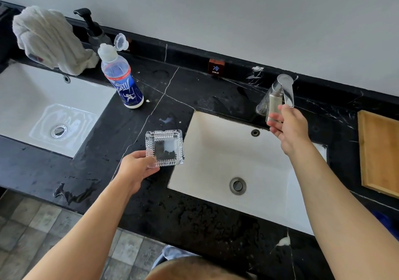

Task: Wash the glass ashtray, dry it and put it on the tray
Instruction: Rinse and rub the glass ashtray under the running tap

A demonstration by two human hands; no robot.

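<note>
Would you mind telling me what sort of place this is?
Probably a washroom vanity, perhaps in a hotel: two sinks set in a black marble counter, a faucet and a soap pump.

The wooden tray (380,152) is cut off by the right edge.

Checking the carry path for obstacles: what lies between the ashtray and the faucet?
In the head view, only the near-left part of the white sink basin lies between the ashtray and the faucet; nothing stands there.

Left hand (138,167) holds ashtray (164,147); right hand (288,126) at faucet (278,95).
</note>
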